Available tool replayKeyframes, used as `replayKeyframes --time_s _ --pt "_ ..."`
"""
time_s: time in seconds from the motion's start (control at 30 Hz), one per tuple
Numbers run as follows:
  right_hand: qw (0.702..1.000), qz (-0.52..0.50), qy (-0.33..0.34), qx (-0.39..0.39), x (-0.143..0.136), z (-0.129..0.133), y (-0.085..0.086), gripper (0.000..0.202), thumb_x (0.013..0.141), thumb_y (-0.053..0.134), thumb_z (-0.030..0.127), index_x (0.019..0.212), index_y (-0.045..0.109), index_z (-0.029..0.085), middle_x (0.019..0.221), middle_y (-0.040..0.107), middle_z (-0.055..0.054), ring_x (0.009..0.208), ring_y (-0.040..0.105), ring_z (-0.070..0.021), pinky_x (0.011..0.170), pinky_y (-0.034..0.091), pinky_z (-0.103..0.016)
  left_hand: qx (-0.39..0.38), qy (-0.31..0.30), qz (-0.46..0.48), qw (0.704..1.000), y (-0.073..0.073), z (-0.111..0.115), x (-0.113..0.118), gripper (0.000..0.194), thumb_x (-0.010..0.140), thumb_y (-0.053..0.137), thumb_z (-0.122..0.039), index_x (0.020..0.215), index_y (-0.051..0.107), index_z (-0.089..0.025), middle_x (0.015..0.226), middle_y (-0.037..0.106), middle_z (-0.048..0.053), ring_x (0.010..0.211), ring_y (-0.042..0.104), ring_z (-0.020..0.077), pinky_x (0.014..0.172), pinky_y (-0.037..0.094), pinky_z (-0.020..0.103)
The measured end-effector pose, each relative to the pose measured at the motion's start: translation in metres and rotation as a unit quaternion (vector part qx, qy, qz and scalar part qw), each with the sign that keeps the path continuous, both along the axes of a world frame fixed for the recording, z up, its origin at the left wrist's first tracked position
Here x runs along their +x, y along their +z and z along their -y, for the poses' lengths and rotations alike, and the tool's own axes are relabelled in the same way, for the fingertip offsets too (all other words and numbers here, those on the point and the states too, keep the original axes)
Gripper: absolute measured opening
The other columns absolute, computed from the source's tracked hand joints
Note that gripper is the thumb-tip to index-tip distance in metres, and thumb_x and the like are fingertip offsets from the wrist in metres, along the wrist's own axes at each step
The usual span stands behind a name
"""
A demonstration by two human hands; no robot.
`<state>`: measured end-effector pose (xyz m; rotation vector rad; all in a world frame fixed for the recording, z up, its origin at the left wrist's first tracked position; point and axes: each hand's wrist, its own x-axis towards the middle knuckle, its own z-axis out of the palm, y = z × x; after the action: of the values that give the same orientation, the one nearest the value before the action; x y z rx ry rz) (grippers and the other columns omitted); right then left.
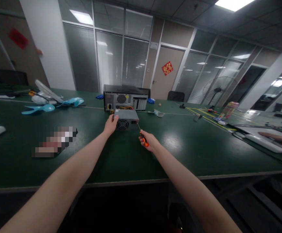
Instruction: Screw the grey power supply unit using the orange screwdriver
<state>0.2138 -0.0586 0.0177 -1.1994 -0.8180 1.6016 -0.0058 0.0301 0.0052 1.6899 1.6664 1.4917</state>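
A grey metal computer power supply (127,115), with a round fan grille and a socket on its near face, sits on the green table. My left hand (111,125) grips its left side, thumb near the top edge. In my right hand (149,140) is a screwdriver (144,139) with an orange and black handle, fingers wrapped round it. Its thin shaft points up to the right edge of the supply's near face; whether the tip sits in a screw is too small to tell. Right behind stands a dark computer case (126,97), with coloured cables between it and the supply.
Light-blue fan blades (39,108) and a white part lie at the left. A pixelated item (55,142) rests left of my forearm. A small clear plastic bag (157,113) lies right of the case; a tray (264,137) is at far right.
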Motion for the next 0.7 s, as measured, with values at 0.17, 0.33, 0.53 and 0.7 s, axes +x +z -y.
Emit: replayKeyframes --time_s 0.17,0.33,0.53,0.7 --pt "1.0 -0.004 0.003 -0.002 -0.0016 -0.0002 -0.001 0.03 0.088 0.038 0.037 0.073 0.048 0.013 0.059 0.049 -0.001 0.041 0.041 -0.0038 0.031 0.028 -0.012 0.002 0.006 -0.005 1.0 -0.0002 -0.0008 0.001 0.048 0.083 0.034 -0.051 0.116 0.047 -0.02 0.109 0.059 0.008 0.099 0.054 0.0213 0.087 0.039 0.033" --pt "1.0 -0.004 0.012 -0.005 0.0001 -0.0005 -0.001 0.031 0.085 0.043 0.041 0.073 0.049 0.013 0.06 0.051 -0.002 0.043 0.043 -0.0043 0.033 0.031 -0.012 -0.006 0.0 0.002 1.0 0.001 0.0003 0.0004 0.048 0.082 0.035 -0.052 0.116 0.047 -0.02 0.11 0.059 0.009 0.099 0.055 0.022 0.086 0.039 0.033" --pt "1.0 0.025 0.003 0.018 -0.0017 -0.0006 -0.0032 0.018 0.079 0.056 0.029 0.075 0.048 0.013 0.062 0.052 -0.001 0.043 0.044 -0.0039 0.033 0.03 -0.012 0.005 0.0 0.0 1.0 -0.0006 -0.002 -0.001 0.05 0.082 0.035 -0.053 0.116 0.047 -0.02 0.11 0.058 0.009 0.099 0.054 0.0222 0.085 0.039 0.033" --pt "0.999 0.025 0.015 0.017 -0.003 -0.0008 -0.0031 0.028 0.087 0.041 0.036 0.077 0.05 0.012 0.064 0.053 -0.003 0.043 0.044 -0.0044 0.033 0.031 -0.013 -0.001 0.001 -0.004 1.0 -0.0013 -0.002 -0.0015 0.052 0.081 0.034 -0.056 0.116 0.047 -0.02 0.111 0.058 0.009 0.099 0.054 0.0231 0.086 0.039 0.034"
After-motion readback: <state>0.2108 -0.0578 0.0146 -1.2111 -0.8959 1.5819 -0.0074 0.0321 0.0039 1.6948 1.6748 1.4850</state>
